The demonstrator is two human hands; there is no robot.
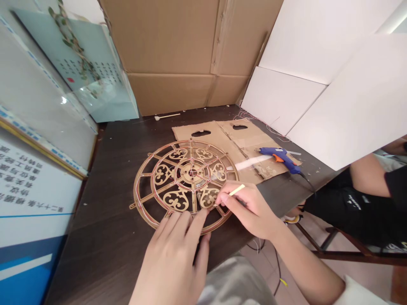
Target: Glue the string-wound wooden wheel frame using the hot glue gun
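Observation:
A round, gold-coloured openwork frame with spokes and scroll ornaments lies on the dark table. Thin reddish and white wires run along its rings. My left hand rests on the frame's near edge, fingers stretched forward over the rim and the thumb lower at the side. In my right hand a thin pale stick is pinched between thumb and fingers. Its lower end points down at the inner ring on the near right side. Whether the tip touches the ring is hidden by the fingers.
Flattened cardboard lies behind the frame, partly under it. A blue glue gun rests on its right side, its cord trailing off the table. Another stick lies at the back. Cardboard and white panels wall the table. A person sits at right.

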